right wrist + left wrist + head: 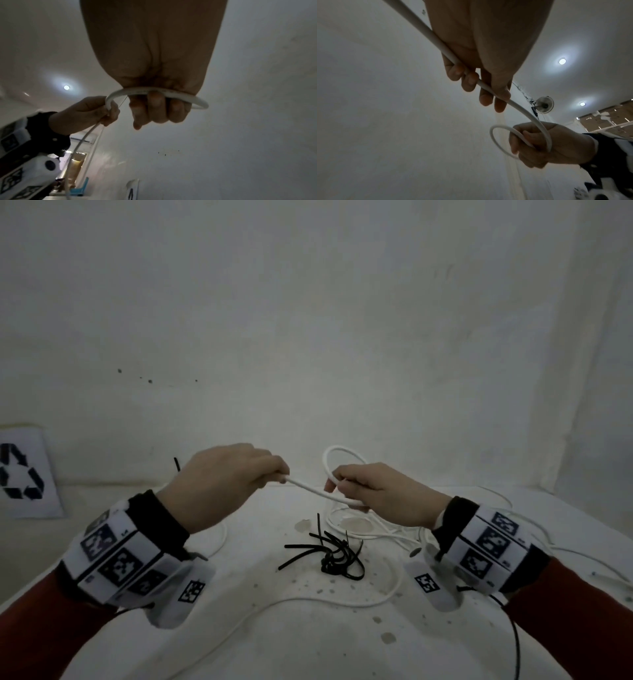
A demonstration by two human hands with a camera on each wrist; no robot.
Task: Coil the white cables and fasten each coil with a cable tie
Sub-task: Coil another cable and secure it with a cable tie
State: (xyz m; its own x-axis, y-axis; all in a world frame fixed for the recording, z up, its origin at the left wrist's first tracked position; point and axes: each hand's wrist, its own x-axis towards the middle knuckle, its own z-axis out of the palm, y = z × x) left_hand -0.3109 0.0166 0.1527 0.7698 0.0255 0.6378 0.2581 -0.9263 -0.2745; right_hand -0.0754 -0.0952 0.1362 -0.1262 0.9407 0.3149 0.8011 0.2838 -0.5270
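Both hands are raised above the white table, holding one white cable. My left hand pinches the cable's straight run, with fingers curled round it. My right hand grips a small loop of the same cable, which stands up behind its fingers. The cable's free length trails over the table toward me. A pile of black cable ties lies on the table below the hands.
More white cable lies tangled under and right of the right hand. A single black tie sticks up behind the left hand. A white card with a recycling symbol leans on the wall at far left.
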